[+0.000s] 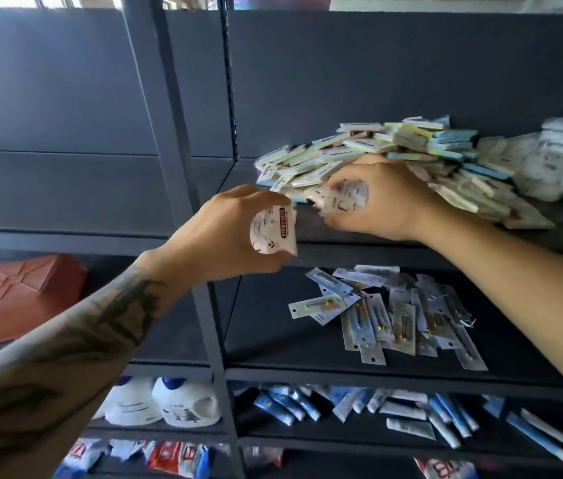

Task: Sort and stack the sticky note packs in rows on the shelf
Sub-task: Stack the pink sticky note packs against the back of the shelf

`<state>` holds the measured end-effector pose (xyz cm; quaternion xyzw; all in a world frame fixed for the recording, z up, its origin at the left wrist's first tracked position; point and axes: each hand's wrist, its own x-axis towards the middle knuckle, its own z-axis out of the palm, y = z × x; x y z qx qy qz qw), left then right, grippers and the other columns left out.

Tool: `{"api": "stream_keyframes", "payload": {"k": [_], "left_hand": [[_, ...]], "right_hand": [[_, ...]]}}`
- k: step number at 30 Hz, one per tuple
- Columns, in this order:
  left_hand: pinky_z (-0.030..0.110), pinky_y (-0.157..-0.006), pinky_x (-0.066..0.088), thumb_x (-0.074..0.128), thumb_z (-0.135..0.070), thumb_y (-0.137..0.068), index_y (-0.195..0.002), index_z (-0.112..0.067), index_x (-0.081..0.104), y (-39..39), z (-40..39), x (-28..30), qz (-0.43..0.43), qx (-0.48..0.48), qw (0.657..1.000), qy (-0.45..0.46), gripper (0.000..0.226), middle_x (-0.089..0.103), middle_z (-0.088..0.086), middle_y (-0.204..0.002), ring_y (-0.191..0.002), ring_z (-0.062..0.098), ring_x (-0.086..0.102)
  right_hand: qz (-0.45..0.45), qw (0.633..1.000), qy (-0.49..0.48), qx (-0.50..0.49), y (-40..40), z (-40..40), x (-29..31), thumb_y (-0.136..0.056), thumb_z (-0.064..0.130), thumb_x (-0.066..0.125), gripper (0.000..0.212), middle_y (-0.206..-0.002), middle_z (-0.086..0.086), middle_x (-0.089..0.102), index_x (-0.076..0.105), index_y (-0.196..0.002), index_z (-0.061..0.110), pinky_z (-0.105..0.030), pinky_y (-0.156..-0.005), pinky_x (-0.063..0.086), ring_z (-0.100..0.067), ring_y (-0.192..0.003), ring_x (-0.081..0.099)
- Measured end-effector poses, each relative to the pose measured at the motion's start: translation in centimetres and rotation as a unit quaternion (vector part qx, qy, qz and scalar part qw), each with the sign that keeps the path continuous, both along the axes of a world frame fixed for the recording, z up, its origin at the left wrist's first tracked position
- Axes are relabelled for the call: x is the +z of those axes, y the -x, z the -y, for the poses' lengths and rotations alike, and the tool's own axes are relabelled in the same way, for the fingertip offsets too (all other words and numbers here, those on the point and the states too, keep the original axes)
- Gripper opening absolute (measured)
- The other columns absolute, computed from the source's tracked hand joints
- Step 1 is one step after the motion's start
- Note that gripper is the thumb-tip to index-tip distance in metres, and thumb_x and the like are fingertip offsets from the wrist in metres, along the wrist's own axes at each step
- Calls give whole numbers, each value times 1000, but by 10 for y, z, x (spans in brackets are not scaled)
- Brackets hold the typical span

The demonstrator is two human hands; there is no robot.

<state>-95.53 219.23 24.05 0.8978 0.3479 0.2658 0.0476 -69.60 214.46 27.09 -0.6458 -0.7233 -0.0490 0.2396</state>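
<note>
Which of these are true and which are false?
1. The left hand holds a pack labelled Sticky Note. True.
2. The right hand is empty. False: it grips a clear-wrapped pack.
3. The packs on the shelf stand in neat rows. False: they lie in a loose pile.
4. An orange tray sits on a lower shelf to the left. True.

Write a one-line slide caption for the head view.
Left hand and right hand each grip a sticky note pack beside the jumbled pile on the shelf.
</note>
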Motion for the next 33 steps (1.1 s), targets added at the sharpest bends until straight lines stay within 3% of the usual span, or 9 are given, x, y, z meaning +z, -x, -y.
{"api": "stream_keyframes", "payload": {"k": [6, 9, 12, 16, 21, 25, 29, 33], "left_hand": [[26, -88, 48, 84, -52, -67, -139, -39, 59, 119, 14, -15, -25, 14, 999, 15, 78, 62, -14, -119, -107, 14, 61], [29, -93, 49, 85, -53, -67, -142, -40, 56, 196, 15, -18, -42, 47, 998, 14, 81, 62, -13, -125, -112, 13, 60], [35, -98, 51, 81, -59, -66, -143, -44, 53, 267, 12, -21, -46, 102, 993, 24, 83, 62, -13, -132, -119, 16, 59], [41, -100, 52, 71, -70, -64, -142, -48, 50, 351, 6, -25, -59, 172, 983, 33, 84, 61, -14, -134, -123, 18, 59], [27, -94, 45, 80, -59, -75, -148, -41, 50, 452, 2, -22, -85, 243, 965, 42, 81, 59, -10, -137, -122, 16, 57], [40, -100, 50, 84, -53, -73, -144, -40, 55, 526, -6, -22, -22, 324, 944, 48, 78, 64, -6, -130, -118, 20, 59], [35, -95, 47, 85, -51, -73, -142, -41, 58, 577, -21, -30, 25, 391, 919, 46, 75, 64, -9, -122, -108, 15, 59], [37, -98, 49, 82, -54, -72, -141, -40, 60, 609, -57, -18, 9, 410, 910, 54, 74, 66, -7, -128, -113, 19, 61]], "right_hand": [[-12, 997, 59, 47, 125, 24, -24, -71, 54, 85, 55, -116, 5, 61, 71, -118, 31, -34, -93, 48, -16, -106, 56], [-23, 991, 98, 91, 194, 30, -36, -72, 53, 85, 52, -115, 16, 58, 71, -117, 34, -28, -93, 47, -6, -104, 56], [-25, 984, 119, 133, 262, 16, -41, -72, 53, 83, 52, -118, 19, 54, 69, -119, 37, -32, -94, 50, -5, -107, 56], [-24, 978, 104, 178, 349, -28, -38, -74, 55, 80, 47, -118, 18, 54, 67, -117, 40, -36, -96, 51, -7, -109, 55], [-32, 964, 95, 245, 451, -88, -38, -75, 55, 75, 43, -117, 14, 56, 68, -114, 40, -36, -97, 51, -10, -108, 56], [-18, 950, 91, 299, 531, -136, -41, -76, 58, 73, 47, -120, 13, 54, 66, -118, 40, -35, -93, 51, -12, -112, 55], [1, 937, 75, 341, 598, -181, -37, -76, 60, 73, 49, -121, 8, 55, 67, -120, 38, -34, -90, 49, -14, -111, 55], [20, 932, 63, 357, 636, -233, -19, -74, 57, 73, 48, -118, 5, 56, 67, -118, 38, -39, -93, 51, -19, -109, 55]]}}
